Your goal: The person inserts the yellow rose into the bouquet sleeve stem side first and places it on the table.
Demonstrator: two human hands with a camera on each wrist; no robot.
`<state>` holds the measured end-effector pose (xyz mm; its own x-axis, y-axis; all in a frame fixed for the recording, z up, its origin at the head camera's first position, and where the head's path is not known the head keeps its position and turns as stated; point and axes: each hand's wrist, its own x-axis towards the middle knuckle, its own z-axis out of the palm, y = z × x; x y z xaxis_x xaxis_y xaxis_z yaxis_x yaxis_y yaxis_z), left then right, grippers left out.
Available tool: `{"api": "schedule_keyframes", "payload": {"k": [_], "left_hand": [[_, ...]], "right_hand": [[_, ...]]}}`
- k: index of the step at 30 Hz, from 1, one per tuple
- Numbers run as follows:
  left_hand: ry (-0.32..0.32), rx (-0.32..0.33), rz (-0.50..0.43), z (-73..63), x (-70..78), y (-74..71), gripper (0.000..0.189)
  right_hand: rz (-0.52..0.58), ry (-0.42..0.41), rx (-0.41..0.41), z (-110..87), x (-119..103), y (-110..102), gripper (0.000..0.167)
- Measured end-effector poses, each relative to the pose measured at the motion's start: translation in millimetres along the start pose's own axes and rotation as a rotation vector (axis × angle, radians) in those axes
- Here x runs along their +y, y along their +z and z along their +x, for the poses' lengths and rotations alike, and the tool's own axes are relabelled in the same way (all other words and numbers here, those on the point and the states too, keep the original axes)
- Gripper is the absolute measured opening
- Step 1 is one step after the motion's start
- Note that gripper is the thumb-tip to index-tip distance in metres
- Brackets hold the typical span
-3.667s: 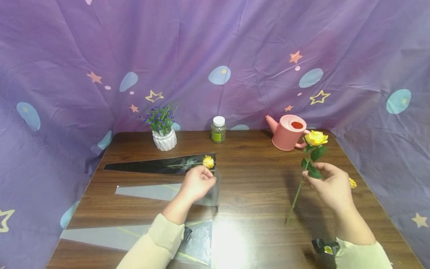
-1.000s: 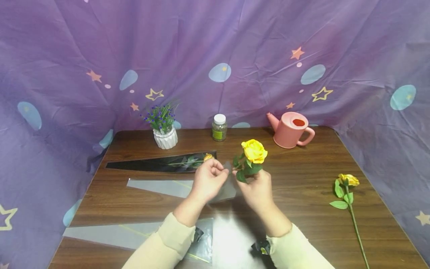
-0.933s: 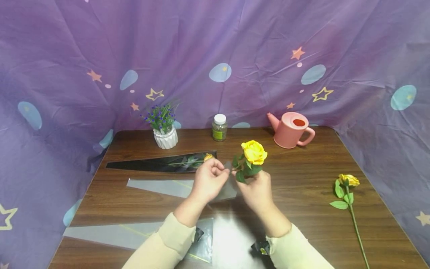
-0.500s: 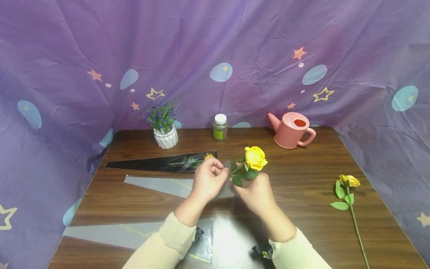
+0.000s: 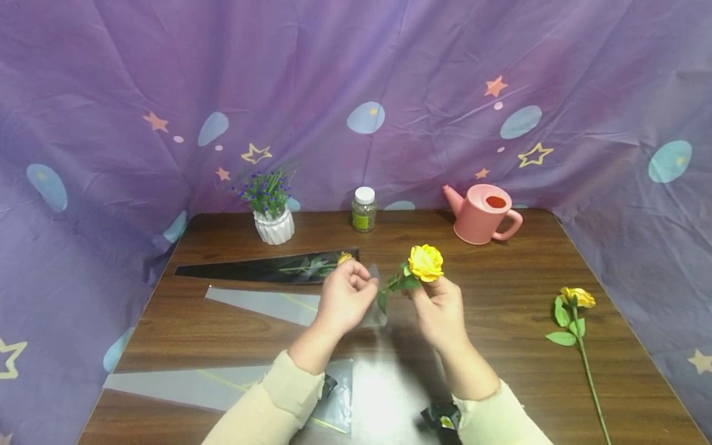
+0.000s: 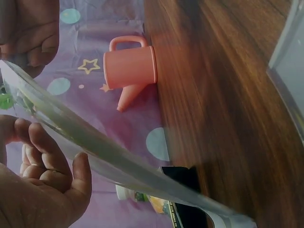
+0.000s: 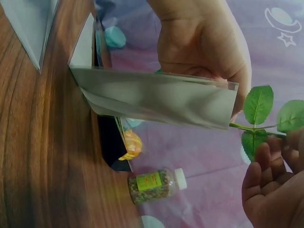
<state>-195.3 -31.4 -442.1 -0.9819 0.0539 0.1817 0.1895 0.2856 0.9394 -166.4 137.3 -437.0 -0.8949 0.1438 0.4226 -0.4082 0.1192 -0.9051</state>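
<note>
My left hand point(image 5: 346, 300) pinches the wide mouth of a translucent tapered flower sleeve point(image 5: 261, 301), its narrow end pointing left. In the right wrist view the sleeve point(image 7: 156, 97) is raised at this end. A yellow rose point(image 5: 426, 262) with green leaves is in my right hand point(image 5: 442, 312), fingers and thumb gripping it just below the bloom. Its stem runs left to the sleeve's mouth, and the leaves point(image 7: 259, 105) sit just outside the edge. Through the film in the left wrist view, the sleeve point(image 6: 95, 135) slants past my left fingers.
A black sleeve point(image 5: 233, 271) holding a rose lies behind. Another clear sleeve point(image 5: 167, 386) lies in front, partly under the left forearm. A loose yellow rose point(image 5: 578, 337) lies right. Along the back stand a potted plant point(image 5: 274, 225), a jar point(image 5: 364, 213) and a pink watering can point(image 5: 478, 216).
The right hand brought the rose from the right side to the sleeve's mouth. Lately the bloom dipped and the hand shifted slightly right, closer under the bloom. The left hand stayed nearly still.
</note>
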Motion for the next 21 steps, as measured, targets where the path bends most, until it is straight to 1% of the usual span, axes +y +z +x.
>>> {"api": "schedule_keyframes", "payload": {"k": [2,5,8,10,16,21], "left_hand": [[0.001,-0.01,0.005,-0.3,1.0,-0.4,0.013],[0.004,-0.031,0.015,-0.9,2.9,-1.1,0.012],[0.01,-0.044,0.032,-1.1,3.4,-1.7,0.012],[0.012,-0.054,0.041,-1.4,3.6,-2.0,0.012],[0.02,-0.083,0.047,-2.6,4.7,-3.3,0.012],[0.028,-0.091,0.051,-3.4,8.6,-3.6,0.012]], "right_hand": [[0.003,-0.035,0.016,0.6,1.0,-0.1,0.014],[0.035,-0.078,0.026,0.8,2.6,0.0,0.017],[0.086,-0.095,0.035,0.3,3.9,0.0,0.019],[0.087,-0.103,0.045,0.1,4.4,-0.1,0.02],[0.014,-0.151,0.065,0.5,5.8,-1.1,0.02],[-0.058,-0.197,0.057,0.5,9.0,-0.6,0.024]]}}
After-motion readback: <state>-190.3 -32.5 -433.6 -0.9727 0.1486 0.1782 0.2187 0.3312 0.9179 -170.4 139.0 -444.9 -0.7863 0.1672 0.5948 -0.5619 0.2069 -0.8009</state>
